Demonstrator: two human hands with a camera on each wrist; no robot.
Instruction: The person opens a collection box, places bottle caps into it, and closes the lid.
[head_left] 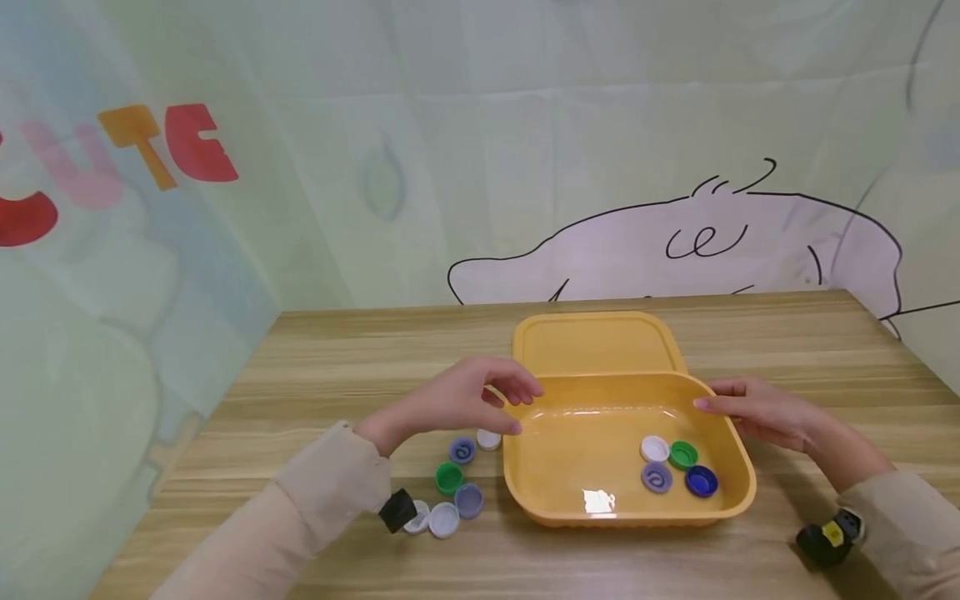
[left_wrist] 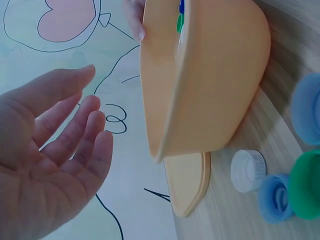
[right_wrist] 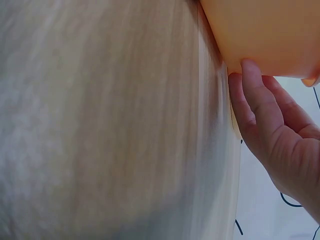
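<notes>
A yellow plastic box (head_left: pixel 577 467) stands open-topped on the table. Inside, toward its right end, lie several bottle caps: white (head_left: pixel 655 449), green (head_left: pixel 683 455), pale purple (head_left: pixel 657 477) and dark blue (head_left: pixel 701 482). My left hand (head_left: pixel 468 398) hovers by the box's left rim, fingers loosely bent and holding nothing; the left wrist view shows a gap between this hand (left_wrist: pixel 65 145) and the box wall (left_wrist: pixel 220 80). At the right end, my right hand (head_left: pixel 772 414) grips the box, thumb over the rim and fingers (right_wrist: pixel 265 107) against the outer wall.
Left of the box lie more caps, among them a green one (head_left: pixel 449 478), a pale purple one (head_left: pixel 469 501) and a white one (head_left: pixel 444 520). The yellow lid (head_left: pixel 596 342) lies behind the box. A printed cloth (head_left: pixel 375 150) hangs behind the wooden table (head_left: pixel 360 358).
</notes>
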